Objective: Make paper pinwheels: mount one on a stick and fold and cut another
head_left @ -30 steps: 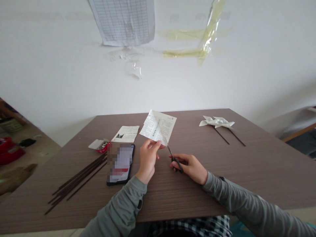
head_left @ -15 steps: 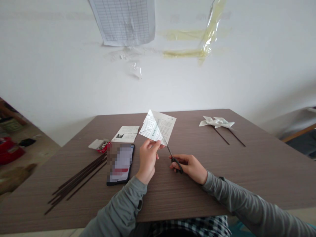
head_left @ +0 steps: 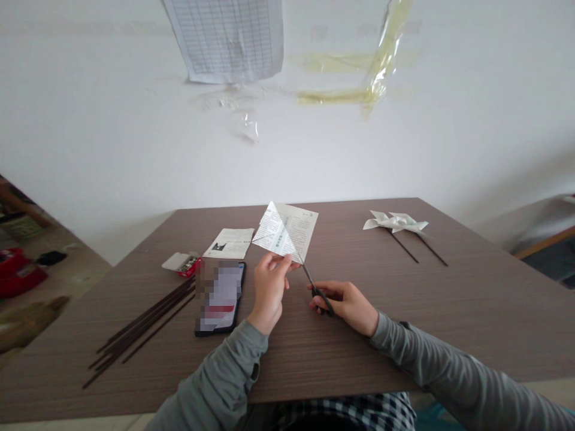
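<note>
My left hand point(head_left: 271, 288) pinches the lower edge of a square sheet of printed paper point(head_left: 287, 230) and holds it up above the table. Diagonal creases cross the sheet. In my right hand point(head_left: 344, 304) is a pair of scissors point(head_left: 320, 299) with dark handles, fingers closed around the loops. The blades point up and left, and their tips meet the sheet's lower right corner. How far the blades have gone into the paper is hard to make out.
Left of my hands lie a phone point(head_left: 220, 299), a printed paper piece point(head_left: 230, 243), an open small box point(head_left: 184, 263) of metal bits and several dark sticks point(head_left: 144, 317). Two paper pinwheels point(head_left: 395, 222) on sticks rest at the back right of the brown table point(head_left: 449, 323). A wall stands behind.
The raised sheet has tilted very slightly and shifted a little left. Both hands and the scissors stay almost in place.
</note>
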The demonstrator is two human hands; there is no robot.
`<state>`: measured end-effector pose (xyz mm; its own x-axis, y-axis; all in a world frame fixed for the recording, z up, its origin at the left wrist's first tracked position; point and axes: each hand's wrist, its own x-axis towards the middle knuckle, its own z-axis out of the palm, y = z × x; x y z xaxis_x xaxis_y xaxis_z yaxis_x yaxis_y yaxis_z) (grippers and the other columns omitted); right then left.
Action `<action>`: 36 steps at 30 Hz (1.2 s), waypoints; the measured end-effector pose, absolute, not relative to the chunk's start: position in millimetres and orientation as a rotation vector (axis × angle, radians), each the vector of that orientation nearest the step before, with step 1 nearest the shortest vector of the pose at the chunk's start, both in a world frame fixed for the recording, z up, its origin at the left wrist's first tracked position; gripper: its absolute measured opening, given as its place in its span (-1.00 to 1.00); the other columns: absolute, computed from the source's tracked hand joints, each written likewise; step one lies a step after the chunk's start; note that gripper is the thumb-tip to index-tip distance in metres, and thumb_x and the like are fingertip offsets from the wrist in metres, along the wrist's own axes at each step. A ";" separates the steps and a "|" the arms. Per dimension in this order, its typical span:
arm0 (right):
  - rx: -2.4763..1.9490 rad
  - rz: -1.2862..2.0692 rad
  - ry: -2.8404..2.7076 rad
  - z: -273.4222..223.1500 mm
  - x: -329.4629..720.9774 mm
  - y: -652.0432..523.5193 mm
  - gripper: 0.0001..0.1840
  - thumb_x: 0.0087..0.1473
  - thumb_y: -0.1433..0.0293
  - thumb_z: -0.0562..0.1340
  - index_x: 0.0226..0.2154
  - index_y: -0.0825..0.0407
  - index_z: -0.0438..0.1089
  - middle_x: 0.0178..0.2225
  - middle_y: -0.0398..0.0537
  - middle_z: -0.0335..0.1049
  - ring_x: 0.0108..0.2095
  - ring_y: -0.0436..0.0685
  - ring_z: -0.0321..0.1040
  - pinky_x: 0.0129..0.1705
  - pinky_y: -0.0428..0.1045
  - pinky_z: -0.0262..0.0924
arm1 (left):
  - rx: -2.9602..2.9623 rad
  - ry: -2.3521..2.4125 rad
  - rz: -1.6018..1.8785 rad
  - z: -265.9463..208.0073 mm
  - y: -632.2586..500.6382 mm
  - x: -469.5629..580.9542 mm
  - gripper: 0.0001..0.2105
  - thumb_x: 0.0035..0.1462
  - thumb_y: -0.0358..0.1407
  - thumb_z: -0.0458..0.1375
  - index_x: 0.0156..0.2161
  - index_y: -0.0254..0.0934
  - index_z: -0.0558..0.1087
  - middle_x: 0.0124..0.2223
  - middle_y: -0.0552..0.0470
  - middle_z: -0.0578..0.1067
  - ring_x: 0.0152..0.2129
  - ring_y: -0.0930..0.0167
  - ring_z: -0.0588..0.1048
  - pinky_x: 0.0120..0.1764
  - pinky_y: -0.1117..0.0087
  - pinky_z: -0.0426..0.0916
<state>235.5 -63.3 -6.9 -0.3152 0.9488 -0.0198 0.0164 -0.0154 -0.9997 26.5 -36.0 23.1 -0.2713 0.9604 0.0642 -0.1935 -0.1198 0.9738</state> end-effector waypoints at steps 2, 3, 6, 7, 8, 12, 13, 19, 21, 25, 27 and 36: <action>-1.073 1.464 -1.458 -8.0 236.4 -62.2 -0.21 -0.08 -0.27 0.82 -0.04 -0.03 0.94 -0.30 0.10 0.85 -0.33 0.38 0.73 -0.13 0.22 0.71 | 0.980 1.189 1.568 23.1 -36.0 26.7 -0.56 0.00 0.02 0.66 -0.28 -0.16 0.57 -0.19 -0.15 0.83 -0.28 0.09 0.90 -0.59 0.50 0.13; -1.078 1.472 -1.466 -8.3 236.9 -61.6 -0.21 -0.08 -0.27 0.82 -0.04 -0.03 0.94 -0.29 0.12 0.86 -0.31 0.40 0.74 -0.11 0.23 0.71 | 0.976 1.189 1.573 23.4 -36.0 26.8 -0.56 0.00 0.02 0.66 -0.28 -0.17 0.57 -0.19 -0.15 0.83 -0.29 0.10 0.90 -0.60 0.51 0.13; -1.091 1.489 -1.498 -8.8 238.3 -59.6 -0.17 -0.11 -0.29 0.83 -0.02 -0.04 0.94 -0.27 0.14 0.85 -0.27 0.45 0.76 -0.06 0.27 0.73 | 0.957 1.189 1.581 24.5 -35.9 27.4 -0.56 -0.04 0.02 0.66 -0.29 -0.17 0.58 -0.22 -0.13 0.82 -0.33 0.11 0.88 -0.60 0.50 0.12; -1.094 1.491 -1.510 -9.0 238.6 -59.1 -0.15 -0.12 -0.30 0.83 0.00 -0.04 0.94 -0.26 0.14 0.85 -0.26 0.46 0.76 -0.04 0.28 0.73 | 0.952 1.189 1.583 24.9 -35.9 27.7 -0.56 -0.05 0.02 0.65 -0.29 -0.17 0.58 -0.22 -0.13 0.82 -0.33 0.12 0.88 -0.60 0.50 0.12; -1.096 1.491 -1.520 -9.4 238.8 -58.7 -0.12 -0.11 -0.32 0.82 0.02 -0.03 0.93 -0.25 0.14 0.85 -0.25 0.45 0.76 -0.02 0.29 0.73 | 0.949 1.188 1.584 25.2 -35.9 27.9 -0.56 -0.05 0.02 0.65 -0.30 -0.17 0.58 -0.22 -0.13 0.82 -0.34 0.12 0.88 -0.60 0.50 0.11; -1.097 1.484 -1.537 -11.3 239.3 -58.7 -0.05 -0.06 -0.38 0.78 0.08 -0.01 0.92 -0.23 0.16 0.87 -0.25 0.42 0.73 0.01 0.31 0.72 | 0.949 1.185 1.588 25.1 -36.3 28.2 -0.57 -0.04 0.00 0.65 -0.28 -0.17 0.59 -0.20 -0.13 0.83 -0.33 0.13 0.88 -0.60 0.50 0.11; -1.096 1.486 -1.537 -11.6 239.4 -58.8 -0.06 -0.06 -0.38 0.78 0.07 -0.01 0.92 -0.23 0.17 0.87 -0.25 0.42 0.73 0.01 0.31 0.72 | 0.952 1.183 1.586 24.9 -36.4 28.1 -0.57 -0.04 0.00 0.66 -0.28 -0.17 0.60 -0.20 -0.13 0.83 -0.32 0.12 0.88 -0.60 0.50 0.10; -1.097 1.488 -1.533 -12.5 239.6 -58.1 -0.06 -0.07 -0.37 0.78 0.07 -0.01 0.91 -0.25 0.14 0.86 -0.26 0.42 0.72 -0.01 0.31 0.72 | 0.958 1.178 1.577 24.0 -36.3 27.3 -0.57 -0.03 -0.01 0.66 -0.26 -0.18 0.60 -0.16 -0.17 0.84 -0.31 0.12 0.88 -0.59 0.50 0.08; -1.105 1.486 -1.536 -12.1 239.7 -58.1 -0.07 -0.07 -0.36 0.78 0.07 -0.01 0.91 -0.25 0.14 0.85 -0.26 0.41 0.72 -0.03 0.29 0.72 | 0.957 1.178 1.579 23.8 -36.0 27.4 -0.56 -0.03 0.00 0.67 -0.26 -0.18 0.61 -0.16 -0.16 0.84 -0.32 0.13 0.88 -0.59 0.51 0.08; -1.111 1.477 -1.540 -10.6 239.6 -58.8 -0.10 -0.08 -0.35 0.79 0.04 -0.02 0.93 -0.26 0.15 0.84 -0.27 0.43 0.73 -0.06 0.27 0.70 | 0.960 1.176 1.575 23.2 -35.2 27.4 -0.55 -0.04 0.02 0.68 -0.27 -0.17 0.60 -0.17 -0.14 0.85 -0.32 0.14 0.88 -0.60 0.51 0.09; -1.111 1.471 -1.541 -9.9 239.2 -59.1 -0.10 -0.08 -0.36 0.79 0.02 -0.02 0.93 -0.26 0.15 0.83 -0.27 0.43 0.72 -0.07 0.27 0.69 | 0.958 1.177 1.578 22.7 -34.9 27.2 -0.56 -0.03 0.01 0.68 -0.26 -0.18 0.61 -0.17 -0.14 0.85 -0.32 0.15 0.87 -0.59 0.51 0.08; -1.112 1.458 -1.555 -5.5 238.6 -59.7 -0.12 -0.06 -0.37 0.77 0.00 -0.02 0.91 -0.30 0.11 0.80 -0.28 0.39 0.68 -0.10 0.25 0.67 | 0.967 1.165 1.584 22.0 -35.2 26.7 -0.57 -0.02 0.00 0.69 -0.24 -0.18 0.63 -0.15 -0.15 0.86 -0.33 0.15 0.87 -0.60 0.49 0.12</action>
